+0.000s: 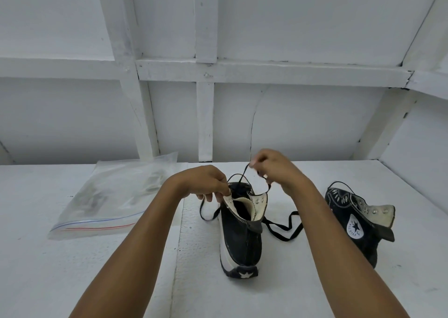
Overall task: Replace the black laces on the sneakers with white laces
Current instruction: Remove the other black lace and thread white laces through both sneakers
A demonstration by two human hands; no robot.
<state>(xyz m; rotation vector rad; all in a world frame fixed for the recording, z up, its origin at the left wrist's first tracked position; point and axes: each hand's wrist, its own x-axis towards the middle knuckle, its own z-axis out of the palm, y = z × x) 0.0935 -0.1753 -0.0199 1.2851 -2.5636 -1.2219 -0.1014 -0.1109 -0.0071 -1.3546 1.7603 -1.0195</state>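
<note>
Here, left hand (206,181) pinches sneaker (242,240), right hand (274,169) pinches black lace (243,173); plastic bag (116,196) left, second sneaker (358,225) right

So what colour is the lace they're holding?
The lace is black; head view shows it.

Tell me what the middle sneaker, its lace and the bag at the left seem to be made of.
Middle sneaker: matte black upper, probably canvas or suede; smooth white sole, likely rubber. Black lace: flat woven textile, lying limp. Bag: clear glossy plastic, wrinkled, with a red-and-blue zip strip.
</note>
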